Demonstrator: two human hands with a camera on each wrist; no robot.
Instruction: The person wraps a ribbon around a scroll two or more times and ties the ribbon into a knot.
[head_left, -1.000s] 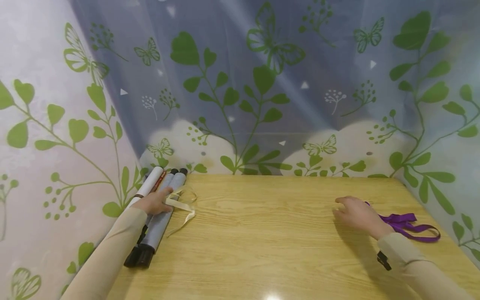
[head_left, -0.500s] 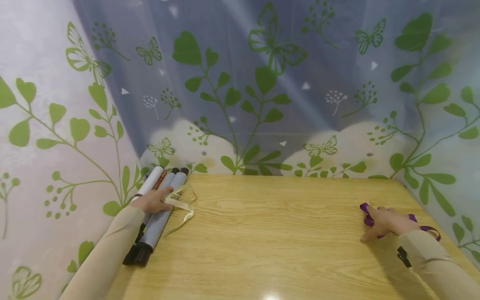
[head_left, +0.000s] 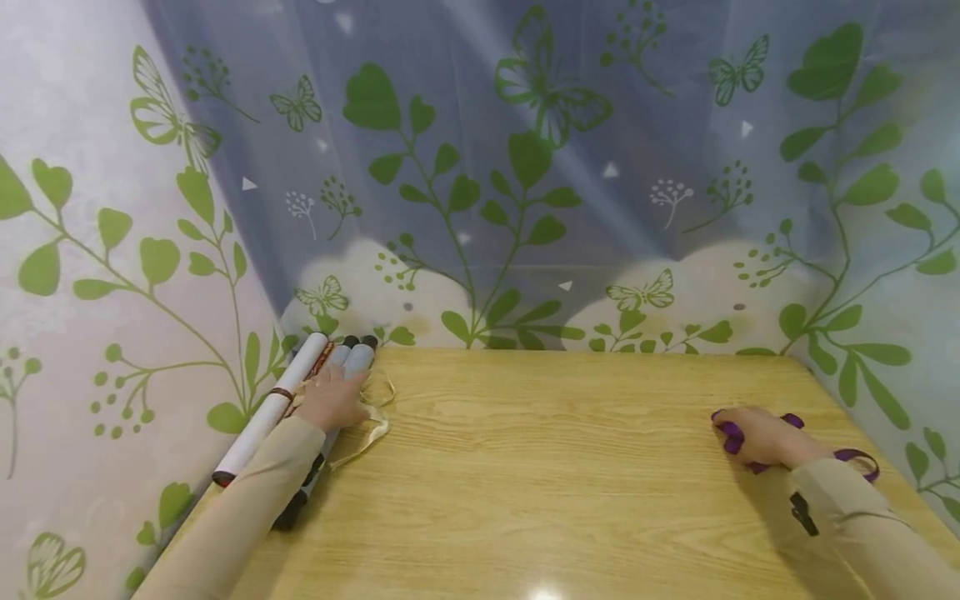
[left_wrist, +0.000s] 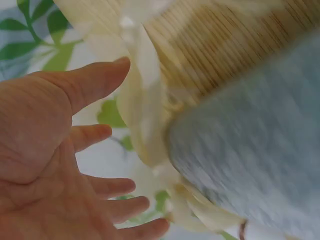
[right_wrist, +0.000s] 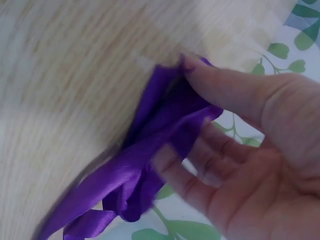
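My right hand grips a purple ribbon at the right side of the table, bunching it between thumb and fingers. One loop of the ribbon trails beside the wrist. On the left, my left hand is over the grey rolls, hiding their middle. In the left wrist view its fingers are spread and relaxed, with a grey roll beside them. A cream ribbon runs round that roll's end there, and its loose tails lie on the table in the head view.
A white roll with a brown tie lies left of the grey ones, along the table's left edge. A narrow red-brown patterned strip shows between them. The wood-grain table meets leaf-patterned cloth behind and at both sides.
The right hand has moved right onto the purple ribbon and gathered it up. My left hand has shifted slightly right across the grey rolls, uncovering more of the white roll.
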